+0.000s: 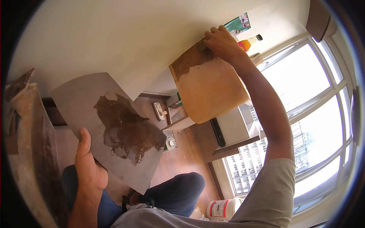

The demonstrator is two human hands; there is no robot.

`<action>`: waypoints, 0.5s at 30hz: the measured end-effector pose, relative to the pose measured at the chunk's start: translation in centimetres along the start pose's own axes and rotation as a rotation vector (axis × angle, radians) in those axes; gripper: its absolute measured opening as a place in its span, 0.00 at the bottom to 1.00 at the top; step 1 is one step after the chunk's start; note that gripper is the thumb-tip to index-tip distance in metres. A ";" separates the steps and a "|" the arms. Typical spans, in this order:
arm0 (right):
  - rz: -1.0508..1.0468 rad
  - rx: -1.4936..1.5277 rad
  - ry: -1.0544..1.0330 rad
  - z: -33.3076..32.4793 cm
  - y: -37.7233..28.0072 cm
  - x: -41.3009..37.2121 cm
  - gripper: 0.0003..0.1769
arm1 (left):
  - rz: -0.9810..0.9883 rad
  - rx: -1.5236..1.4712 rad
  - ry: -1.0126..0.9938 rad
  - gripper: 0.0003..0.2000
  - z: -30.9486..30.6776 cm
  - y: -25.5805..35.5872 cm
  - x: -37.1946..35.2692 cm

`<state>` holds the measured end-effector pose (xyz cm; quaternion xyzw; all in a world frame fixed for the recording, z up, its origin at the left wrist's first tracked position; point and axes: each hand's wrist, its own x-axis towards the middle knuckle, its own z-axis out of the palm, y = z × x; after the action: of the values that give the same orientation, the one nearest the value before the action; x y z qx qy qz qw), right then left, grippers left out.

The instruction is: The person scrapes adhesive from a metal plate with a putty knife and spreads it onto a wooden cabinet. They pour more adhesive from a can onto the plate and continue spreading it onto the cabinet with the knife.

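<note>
My left hand [88, 165] grips the lower left edge of a stiff grey sheet [78, 98], thumb along its upper side. A wet, shiny dark brown paste [127, 131] lies spread over the middle of that sheet. Up and to the right, my right hand [220, 42] is closed at the far edge of a tan board [213, 89]. Under its fingers shows a small flat grey piece [203, 46], mostly hidden by the hand. The board's far part is coated darker brown, with a ragged border against the paler part.
A bottle with orange contents [249, 42] and a green packet [238, 24] stand beyond the board. Bright windows [304, 76] line the right. A white bucket [223, 209] sits on the floor near my knee, and a stained wooden piece [32, 152] stands at left.
</note>
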<state>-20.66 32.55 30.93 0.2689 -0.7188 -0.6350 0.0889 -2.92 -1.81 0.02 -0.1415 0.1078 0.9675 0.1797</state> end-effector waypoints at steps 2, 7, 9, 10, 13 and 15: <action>0.023 0.012 -0.051 0.5 -0.3 -0.4 0.07 | -0.003 0.005 -0.003 0.26 0.1 0.0 0.0; 0.036 0.174 -0.275 -4.7 -1.5 -2.4 0.06 | -0.005 -0.015 0.002 0.26 0.2 -0.1 -0.2; 0.006 0.118 -0.170 -5.4 -0.7 -2.4 0.06 | 0.004 -0.014 -0.006 0.27 0.1 -0.2 -0.1; -0.025 0.061 -0.065 -5.4 -0.4 -2.3 0.06 | 0.012 -0.013 -0.015 0.27 0.0 -0.3 -0.1; 0.058 0.068 -0.144 -3.4 0.2 -1.4 0.05 | -0.005 0.007 0.001 0.26 0.2 -0.1 -0.3; 0.041 0.088 -0.088 -2.2 0.0 -1.8 0.05 | -0.013 0.011 0.012 0.26 0.2 -0.1 -0.3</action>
<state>-18.13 31.58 31.73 0.2296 -0.7547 -0.6118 0.0585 -2.68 -1.75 0.29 -0.1471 0.1133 0.9648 0.1861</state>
